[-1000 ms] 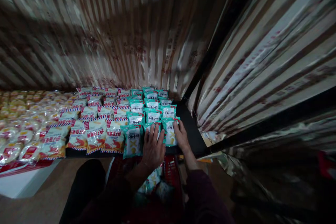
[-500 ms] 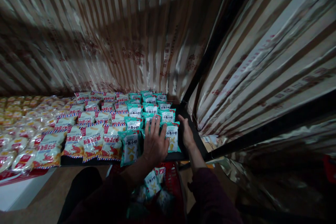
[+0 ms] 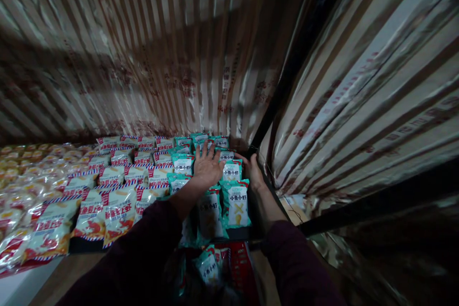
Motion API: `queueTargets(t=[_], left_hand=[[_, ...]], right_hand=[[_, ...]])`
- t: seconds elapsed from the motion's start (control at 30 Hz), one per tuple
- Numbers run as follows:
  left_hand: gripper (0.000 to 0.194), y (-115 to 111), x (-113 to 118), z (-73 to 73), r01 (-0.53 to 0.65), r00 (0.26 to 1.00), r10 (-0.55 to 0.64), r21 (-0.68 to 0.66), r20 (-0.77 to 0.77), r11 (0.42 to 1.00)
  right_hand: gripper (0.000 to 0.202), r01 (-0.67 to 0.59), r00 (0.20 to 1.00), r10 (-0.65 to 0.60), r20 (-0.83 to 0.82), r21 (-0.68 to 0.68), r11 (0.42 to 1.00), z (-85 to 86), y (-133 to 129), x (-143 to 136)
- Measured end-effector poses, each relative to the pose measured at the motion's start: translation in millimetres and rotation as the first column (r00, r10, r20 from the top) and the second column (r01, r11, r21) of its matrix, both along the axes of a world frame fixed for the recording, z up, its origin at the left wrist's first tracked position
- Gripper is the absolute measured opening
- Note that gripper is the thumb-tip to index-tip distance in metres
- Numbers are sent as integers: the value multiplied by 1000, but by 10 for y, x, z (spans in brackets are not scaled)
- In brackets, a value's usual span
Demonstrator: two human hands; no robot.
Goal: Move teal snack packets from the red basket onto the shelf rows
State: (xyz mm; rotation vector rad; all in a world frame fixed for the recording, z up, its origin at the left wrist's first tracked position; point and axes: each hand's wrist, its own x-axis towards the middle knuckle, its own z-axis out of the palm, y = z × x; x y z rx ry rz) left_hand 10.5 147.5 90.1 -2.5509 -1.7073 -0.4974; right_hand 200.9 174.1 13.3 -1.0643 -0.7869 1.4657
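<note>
Rows of teal snack bags (image 3: 237,203) stand at the right end of a dark shelf (image 3: 256,229). My left hand (image 3: 208,168) lies palm down over the middle column of these bags, fingers spread toward the back. At the right edge of the rows, my right hand (image 3: 253,171) rests beside the bags with its fingers apart, thumb side toward them. Neither hand grips a bag. Left of the teal bags are rows of white and red bags with striped edges (image 3: 120,210). My left forearm hides part of the front rows.
Round wrapped packs (image 3: 25,186) cover the far left. Below the shelf is a red container (image 3: 241,267) with more bags (image 3: 208,267). Striped, printed curtains (image 3: 201,57) hang behind and at right. A black pole (image 3: 274,105) slants up beside my right hand.
My left hand has moved back along the teal rows, uncovering a front bag in the middle. My right hand has shifted slightly along the right edge. The view has tilted a little.
</note>
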Motion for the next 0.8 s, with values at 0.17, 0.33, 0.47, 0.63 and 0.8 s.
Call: queueTargets(t=[0.17,0.33,0.47,0.63,0.8], left_hand=[[55,176,-38,10,-20,1000,20,-31,-9,999],[53,328,-55,21,-10,1000,9,-83,-20,996],[50,392,-55,-11,-19,1000,18,-97,-14,995],[47,407,-62,-60,-19,1000,19,-86,-10,996],[47,413,-53,-70,-25,999,22,-72,-36,997]], right_hand=[[78,-40,999,38,-36,-68,997,108,91,31],[81,-26,1000,24,-20,-84,996,148,178,49],[87,-8,1000,9,22,-46,999,106,237,36],[80,4,1000,-4,22,13,1000,106,327,7],[65,95,993,-101,57,101,990,115,430,-48]])
